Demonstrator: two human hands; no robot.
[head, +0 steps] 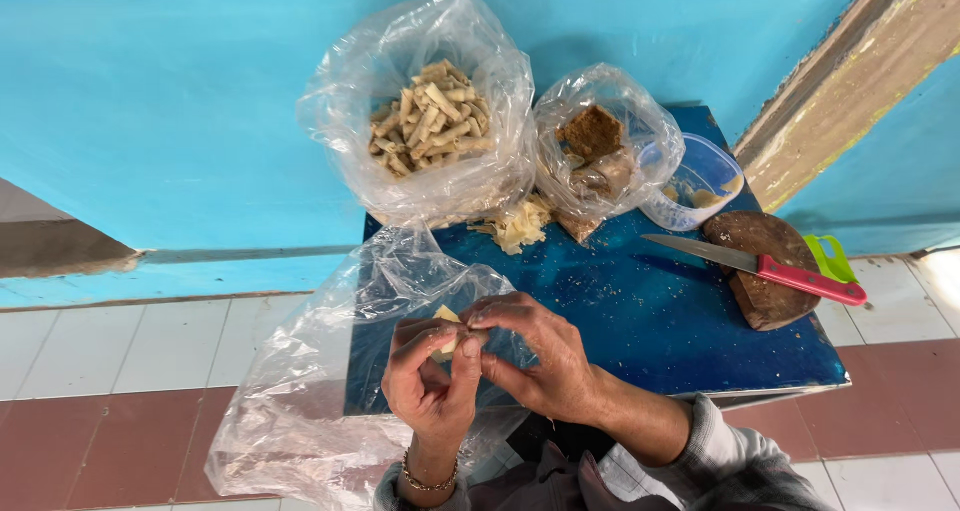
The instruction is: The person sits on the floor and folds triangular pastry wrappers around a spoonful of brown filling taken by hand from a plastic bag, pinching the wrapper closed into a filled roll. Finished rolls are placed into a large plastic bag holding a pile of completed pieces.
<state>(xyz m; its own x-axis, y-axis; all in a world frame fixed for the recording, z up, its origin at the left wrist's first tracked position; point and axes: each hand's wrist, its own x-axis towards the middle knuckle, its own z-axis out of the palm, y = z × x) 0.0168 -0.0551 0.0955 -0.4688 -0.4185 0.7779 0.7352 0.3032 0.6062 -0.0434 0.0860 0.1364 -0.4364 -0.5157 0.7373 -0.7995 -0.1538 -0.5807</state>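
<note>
blue table [650, 321] by blue wall | tiled floor | left hand [432, 386], right hand [535, 356]: both grips pinched on pale wrapper [446, 317]

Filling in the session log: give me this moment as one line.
left hand: pinching pale wrapper piece | right hand: pinching same piece | below: empty plastic bag | blue table: bag of rolls, red-handled knife

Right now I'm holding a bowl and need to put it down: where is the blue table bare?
The blue table is bare in the middle, between the hands (left hand, right hand), the knife and the bags. Its near right corner is also free. The back edge is crowded: bag of rolls, second bag, plastic tub.
</note>
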